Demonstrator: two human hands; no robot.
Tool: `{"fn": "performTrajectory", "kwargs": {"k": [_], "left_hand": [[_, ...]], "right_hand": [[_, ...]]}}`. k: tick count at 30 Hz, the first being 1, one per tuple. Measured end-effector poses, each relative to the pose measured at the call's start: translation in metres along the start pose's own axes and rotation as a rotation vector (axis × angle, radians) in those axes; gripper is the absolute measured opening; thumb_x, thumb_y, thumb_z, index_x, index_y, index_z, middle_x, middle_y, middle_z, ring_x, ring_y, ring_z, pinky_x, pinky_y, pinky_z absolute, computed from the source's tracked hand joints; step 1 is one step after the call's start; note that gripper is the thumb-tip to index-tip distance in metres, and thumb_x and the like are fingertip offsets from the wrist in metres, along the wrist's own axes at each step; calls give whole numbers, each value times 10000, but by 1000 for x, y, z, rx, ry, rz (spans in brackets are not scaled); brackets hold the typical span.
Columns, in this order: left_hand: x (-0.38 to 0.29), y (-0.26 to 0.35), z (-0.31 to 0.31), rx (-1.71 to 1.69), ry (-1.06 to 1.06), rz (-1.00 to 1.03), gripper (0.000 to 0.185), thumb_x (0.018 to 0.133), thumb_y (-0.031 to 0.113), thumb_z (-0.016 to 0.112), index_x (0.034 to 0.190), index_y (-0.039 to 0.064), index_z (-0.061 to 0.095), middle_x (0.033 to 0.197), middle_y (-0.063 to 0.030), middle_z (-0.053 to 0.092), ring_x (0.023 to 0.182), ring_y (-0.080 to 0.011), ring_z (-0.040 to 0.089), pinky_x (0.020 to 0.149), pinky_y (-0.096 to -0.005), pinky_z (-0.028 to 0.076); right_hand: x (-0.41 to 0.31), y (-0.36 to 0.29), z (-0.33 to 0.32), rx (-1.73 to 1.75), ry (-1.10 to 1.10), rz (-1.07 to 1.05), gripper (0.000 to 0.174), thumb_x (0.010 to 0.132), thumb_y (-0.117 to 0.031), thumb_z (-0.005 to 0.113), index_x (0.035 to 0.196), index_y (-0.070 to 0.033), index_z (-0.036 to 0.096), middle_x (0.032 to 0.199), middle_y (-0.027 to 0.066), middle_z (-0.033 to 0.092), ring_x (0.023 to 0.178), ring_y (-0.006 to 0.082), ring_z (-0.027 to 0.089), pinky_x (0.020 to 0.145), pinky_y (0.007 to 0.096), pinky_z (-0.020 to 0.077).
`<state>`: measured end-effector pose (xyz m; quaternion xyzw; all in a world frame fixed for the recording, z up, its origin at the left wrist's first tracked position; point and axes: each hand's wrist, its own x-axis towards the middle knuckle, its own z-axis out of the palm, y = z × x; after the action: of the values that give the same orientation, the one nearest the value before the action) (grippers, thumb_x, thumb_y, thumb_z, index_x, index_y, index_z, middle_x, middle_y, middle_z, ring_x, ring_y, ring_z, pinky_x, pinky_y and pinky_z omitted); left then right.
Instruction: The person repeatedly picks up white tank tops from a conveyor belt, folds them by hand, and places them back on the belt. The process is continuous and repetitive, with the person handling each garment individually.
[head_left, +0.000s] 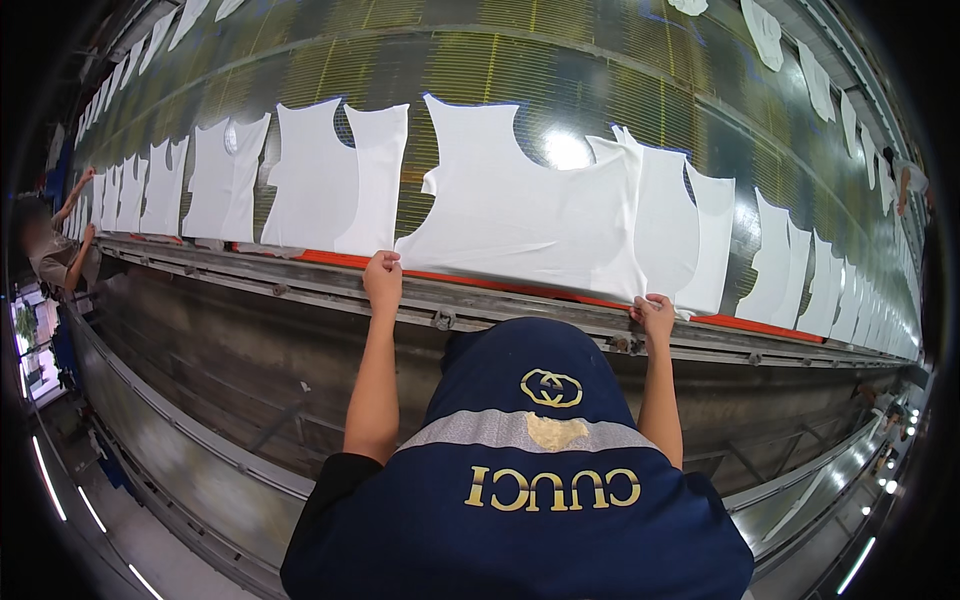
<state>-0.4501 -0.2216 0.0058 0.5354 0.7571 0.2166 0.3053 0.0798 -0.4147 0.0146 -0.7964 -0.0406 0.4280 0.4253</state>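
A white cut fabric panel (517, 202), shaped like a garment front with curved neck and armhole edges, lies spread at the near side of a long printing table (570, 82). Its near left corner is pinched between the thumb and fingers of my left hand (383, 283). My right hand (655, 313) grips the near right corner at the table's edge. The panel's right side is rumpled and overlaps a neighbouring white panel (664, 217). Slight creases run across its lower part. To the left lies another white panel (311, 180), flat, beside a narrower piece.
A red strip (480, 280) and a metal rail (525, 301) with knobs run along the near edge. Rows of white panels (772, 255) continue both ways, with more along the far side. Another person (64, 244) handles panels at far left. A second table (202, 435) stands behind me.
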Motion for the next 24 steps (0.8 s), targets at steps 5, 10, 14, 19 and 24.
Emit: {"fn": "performTrajectory", "kwargs": {"k": [5, 10, 14, 19, 24], "left_hand": [[-4, 0, 4, -12, 76, 6, 164, 839, 37, 688, 998, 57, 719, 786, -87, 692, 738, -254, 682, 728, -388, 541], [-3, 0, 5, -26, 83, -27, 201, 815, 32, 709, 1014, 58, 719, 762, -65, 669, 717, -218, 654, 712, -369, 533], [-2, -3, 7, -45, 86, -29, 216, 810, 43, 716, 1025, 55, 709, 770, -63, 660, 730, -210, 646, 721, -361, 529], [-4, 4, -2, 115, 26, 31, 243, 823, 52, 716, 1060, 61, 664, 909, -102, 658, 835, -301, 657, 786, -426, 531], [0, 79, 15, 264, -38, 320, 219, 877, 103, 714, 1087, 71, 659, 1067, -120, 614, 1000, -318, 607, 891, -457, 495]], "right_hand": [[0, 3, -2, -57, -29, -39, 330, 907, -53, 777, 1151, 3, 561, 879, 108, 710, 719, 182, 718, 640, 283, 601], [-1, 4, -6, -32, -42, -41, 299, 901, -60, 758, 1129, -16, 570, 826, 70, 701, 673, 151, 704, 602, 260, 562], [-2, 4, -3, -87, -11, -80, 291, 906, -60, 763, 1123, -16, 574, 819, 65, 698, 678, 153, 708, 608, 265, 572], [-8, 2, 1, -35, 11, -68, 292, 909, -76, 782, 1117, 0, 592, 829, 76, 703, 687, 158, 716, 602, 272, 581], [-22, -3, -5, -364, 195, -226, 241, 896, -118, 815, 1071, 1, 700, 818, 15, 667, 636, 96, 598, 596, 259, 502]]}}
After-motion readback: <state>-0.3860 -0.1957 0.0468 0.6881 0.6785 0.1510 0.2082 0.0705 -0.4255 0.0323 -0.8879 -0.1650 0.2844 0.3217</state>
